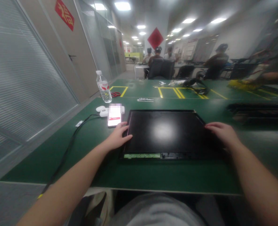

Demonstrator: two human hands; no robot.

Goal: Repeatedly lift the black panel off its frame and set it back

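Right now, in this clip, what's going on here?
A person has both hands at a flat black screen, which appears to lie on the green table. The left hand is at its left edge, thumb over the frame; the right hand is at its right edge, fingers close together. How firmly either grips is unclear. A lit phone is beside the left hand, with a water bottle beyond it.
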